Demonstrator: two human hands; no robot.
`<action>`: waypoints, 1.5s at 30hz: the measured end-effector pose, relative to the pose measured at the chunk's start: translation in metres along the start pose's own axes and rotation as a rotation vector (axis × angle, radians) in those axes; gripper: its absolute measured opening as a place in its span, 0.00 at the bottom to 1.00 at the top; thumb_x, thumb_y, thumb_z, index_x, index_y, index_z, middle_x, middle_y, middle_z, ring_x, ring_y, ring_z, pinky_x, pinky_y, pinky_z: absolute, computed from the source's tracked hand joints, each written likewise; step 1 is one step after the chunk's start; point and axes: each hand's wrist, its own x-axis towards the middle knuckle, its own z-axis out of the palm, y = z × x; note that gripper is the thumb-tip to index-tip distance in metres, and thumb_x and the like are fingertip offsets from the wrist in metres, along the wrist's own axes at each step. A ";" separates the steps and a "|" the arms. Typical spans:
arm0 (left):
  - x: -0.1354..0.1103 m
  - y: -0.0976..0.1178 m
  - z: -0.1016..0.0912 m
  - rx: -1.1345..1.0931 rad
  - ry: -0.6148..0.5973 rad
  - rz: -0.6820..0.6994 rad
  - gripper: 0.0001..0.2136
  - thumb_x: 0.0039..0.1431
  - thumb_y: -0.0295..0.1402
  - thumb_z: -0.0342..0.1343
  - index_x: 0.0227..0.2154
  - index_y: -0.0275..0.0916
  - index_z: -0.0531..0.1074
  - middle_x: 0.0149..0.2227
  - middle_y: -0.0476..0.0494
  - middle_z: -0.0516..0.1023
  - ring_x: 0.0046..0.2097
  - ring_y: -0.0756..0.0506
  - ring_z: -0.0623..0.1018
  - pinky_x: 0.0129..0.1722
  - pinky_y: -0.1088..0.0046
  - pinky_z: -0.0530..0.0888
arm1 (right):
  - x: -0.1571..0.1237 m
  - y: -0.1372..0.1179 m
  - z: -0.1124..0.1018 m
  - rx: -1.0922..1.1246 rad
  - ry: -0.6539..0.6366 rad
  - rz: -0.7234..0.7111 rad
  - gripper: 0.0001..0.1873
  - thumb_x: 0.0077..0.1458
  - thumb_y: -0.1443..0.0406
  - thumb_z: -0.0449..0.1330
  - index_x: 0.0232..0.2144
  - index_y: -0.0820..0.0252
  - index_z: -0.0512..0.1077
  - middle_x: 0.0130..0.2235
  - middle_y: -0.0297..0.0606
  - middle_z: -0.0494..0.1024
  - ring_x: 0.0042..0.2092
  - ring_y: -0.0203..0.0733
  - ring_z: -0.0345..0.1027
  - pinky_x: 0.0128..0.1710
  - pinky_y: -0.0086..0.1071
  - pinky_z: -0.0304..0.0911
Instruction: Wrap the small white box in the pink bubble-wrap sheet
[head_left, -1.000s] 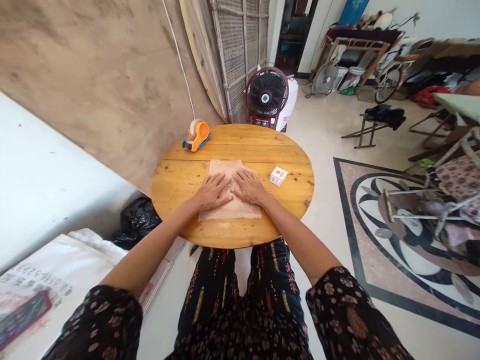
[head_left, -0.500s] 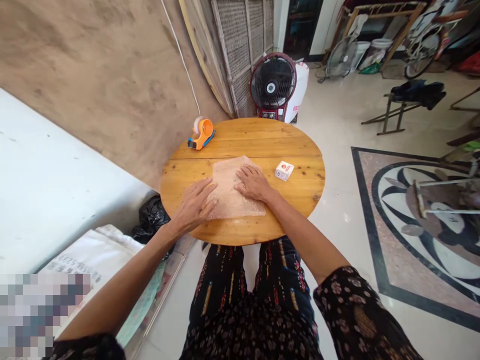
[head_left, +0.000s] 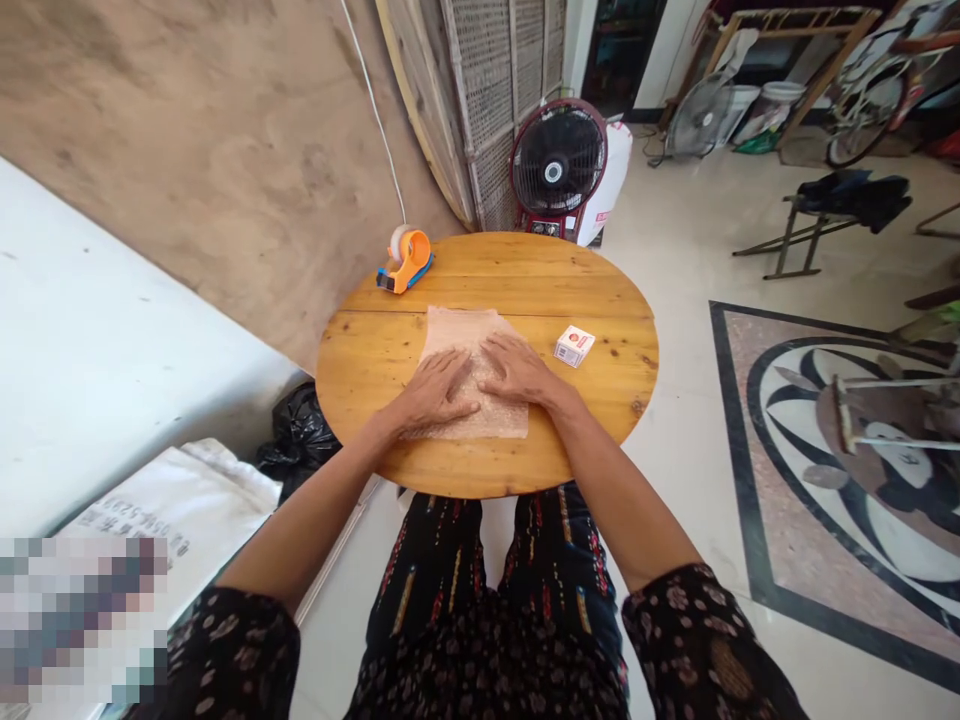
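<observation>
A translucent bubbled sheet [head_left: 463, 330] lay flat on the round wooden worktop [head_left: 600, 290], near its middle and towards the person. The left hand [head_left: 435, 392] rested palm down on its left part, the right hand [head_left: 519, 370] on its right part; each grip was spread, fingers pinching nothing, and the two hands were apart. Just right of the sheet sat a small white box [head_left: 574, 346] with red print. Near the far left edge stood an orange tape dispenser [head_left: 410, 262]. Beyond the worktop was a dark-red fan [head_left: 559, 165]; left of it, below, a black plastic bag [head_left: 296, 432].
</observation>
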 end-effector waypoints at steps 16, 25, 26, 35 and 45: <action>0.003 -0.012 0.000 -0.009 0.018 0.074 0.41 0.53 0.62 0.55 0.64 0.42 0.64 0.70 0.34 0.54 0.70 0.31 0.54 0.68 0.50 0.50 | 0.001 0.007 0.003 0.001 0.171 0.079 0.23 0.61 0.62 0.56 0.57 0.61 0.70 0.65 0.44 0.65 0.66 0.50 0.57 0.66 0.49 0.52; 0.002 -0.012 0.003 0.000 0.073 0.110 0.38 0.54 0.62 0.54 0.62 0.43 0.66 0.68 0.35 0.57 0.68 0.31 0.56 0.67 0.51 0.51 | -0.007 -0.007 -0.031 0.024 0.078 0.060 0.23 0.62 0.63 0.55 0.58 0.59 0.70 0.62 0.45 0.70 0.64 0.48 0.61 0.65 0.46 0.56; 0.002 -0.013 0.003 -0.006 0.072 0.111 0.38 0.54 0.62 0.54 0.62 0.44 0.67 0.68 0.35 0.57 0.68 0.31 0.56 0.67 0.51 0.51 | -0.010 -0.009 -0.036 0.004 0.060 0.076 0.24 0.62 0.62 0.55 0.59 0.58 0.68 0.62 0.44 0.69 0.64 0.49 0.61 0.65 0.47 0.56; 0.004 -0.017 0.009 -0.027 0.102 0.122 0.39 0.52 0.63 0.55 0.61 0.45 0.66 0.67 0.35 0.58 0.68 0.30 0.56 0.66 0.51 0.51 | -0.028 -0.029 -0.047 -0.041 0.064 0.093 0.26 0.62 0.62 0.55 0.62 0.60 0.64 0.62 0.45 0.69 0.64 0.48 0.62 0.64 0.45 0.58; 0.004 -0.006 -0.001 -0.058 0.019 0.100 0.35 0.52 0.55 0.58 0.63 0.49 0.64 0.69 0.37 0.55 0.68 0.27 0.54 0.65 0.45 0.49 | -0.025 -0.031 -0.041 -0.364 -0.054 0.099 0.21 0.59 0.65 0.57 0.55 0.64 0.71 0.61 0.50 0.70 0.61 0.55 0.64 0.62 0.46 0.58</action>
